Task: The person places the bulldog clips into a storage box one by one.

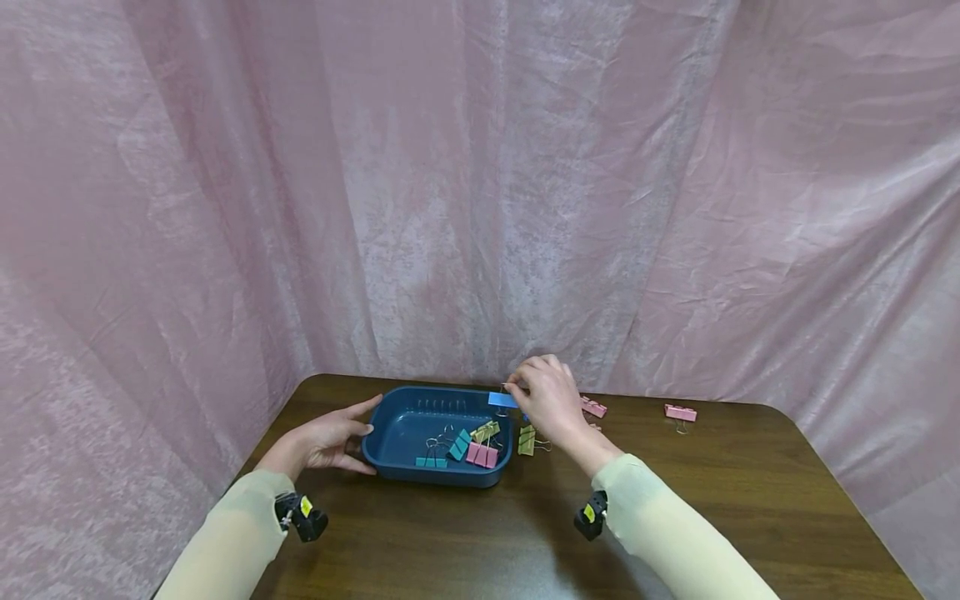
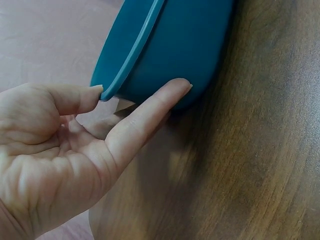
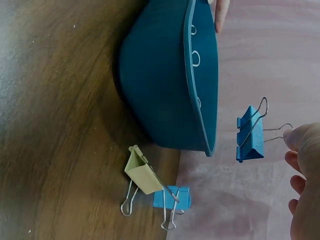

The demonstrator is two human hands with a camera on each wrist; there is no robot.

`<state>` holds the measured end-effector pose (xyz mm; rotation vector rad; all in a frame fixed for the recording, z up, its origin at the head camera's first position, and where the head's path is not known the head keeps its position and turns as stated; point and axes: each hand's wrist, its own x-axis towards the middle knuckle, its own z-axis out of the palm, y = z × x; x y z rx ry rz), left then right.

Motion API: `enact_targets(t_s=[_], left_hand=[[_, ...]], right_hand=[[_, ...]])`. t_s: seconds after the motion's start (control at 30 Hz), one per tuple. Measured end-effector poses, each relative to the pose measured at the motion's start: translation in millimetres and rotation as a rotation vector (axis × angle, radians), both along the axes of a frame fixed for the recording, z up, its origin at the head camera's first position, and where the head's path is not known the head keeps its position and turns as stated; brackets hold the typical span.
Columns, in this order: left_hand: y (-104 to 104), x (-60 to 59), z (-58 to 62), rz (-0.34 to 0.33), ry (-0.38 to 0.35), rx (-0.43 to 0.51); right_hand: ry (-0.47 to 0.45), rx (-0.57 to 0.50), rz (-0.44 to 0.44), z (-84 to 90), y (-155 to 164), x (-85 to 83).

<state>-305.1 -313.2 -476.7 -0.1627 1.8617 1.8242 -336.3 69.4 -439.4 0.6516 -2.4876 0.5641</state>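
My right hand (image 1: 551, 404) pinches one wire handle of a blue binder clip (image 3: 251, 135), held above the right end of a blue plastic tray (image 1: 442, 477). That clip hangs clear of the tray wall in the right wrist view. At the tray's left end, my left hand (image 1: 330, 437) touches the rim and outer wall with spread, mostly straight fingers (image 2: 145, 117). Inside the tray lie several binder clips: teal (image 1: 460, 445), pink (image 1: 482, 455) and yellow (image 1: 485, 431). Just right of the tray, a yellow binder clip (image 3: 142, 172) sits on the table near another blue clip (image 3: 172, 198).
Behind my right hand, a pink binder clip (image 1: 593, 407) lies partly hidden. Farther right on the brown wooden table (image 1: 720, 492) is another pink binder clip (image 1: 680, 412) near the back edge. A pink curtain (image 1: 480, 208) hangs close behind the table.
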Motion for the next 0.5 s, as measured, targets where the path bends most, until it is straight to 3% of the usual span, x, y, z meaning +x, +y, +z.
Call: enact_targets(t_s=[0.5], left_hand=[[-1, -1.0, 1.0, -0.006, -0.012, -0.01]], right_hand=[[0.041, 0.014, 0.036, -3.9, -23, -5.1]])
